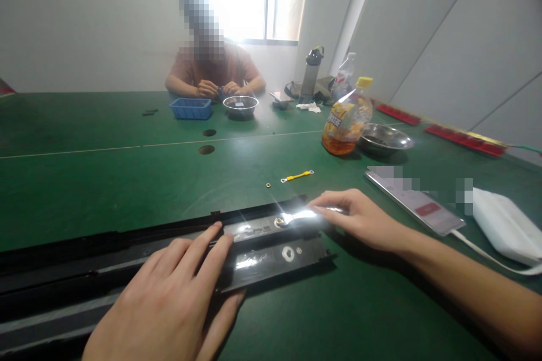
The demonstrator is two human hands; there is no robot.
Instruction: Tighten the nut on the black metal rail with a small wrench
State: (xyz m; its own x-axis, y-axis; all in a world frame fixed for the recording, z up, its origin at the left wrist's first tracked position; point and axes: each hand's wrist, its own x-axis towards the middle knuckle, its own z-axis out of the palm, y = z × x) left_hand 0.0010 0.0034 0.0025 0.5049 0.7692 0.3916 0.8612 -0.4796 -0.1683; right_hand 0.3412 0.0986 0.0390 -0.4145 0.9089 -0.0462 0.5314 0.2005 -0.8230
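Right fingers (334, 198): pinching a silver wrench (301, 215), its end at a nut (278, 221)
Left fingers (218, 249): slightly spread, resting on the black rail (265, 272)
Rail's place: on the green surface (288, 321), yellow strap (298, 176) lying beyond

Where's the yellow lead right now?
Head view, just right of centre: the yellow lead lies on the green table, beyond the black rail and beside the small metal ring.
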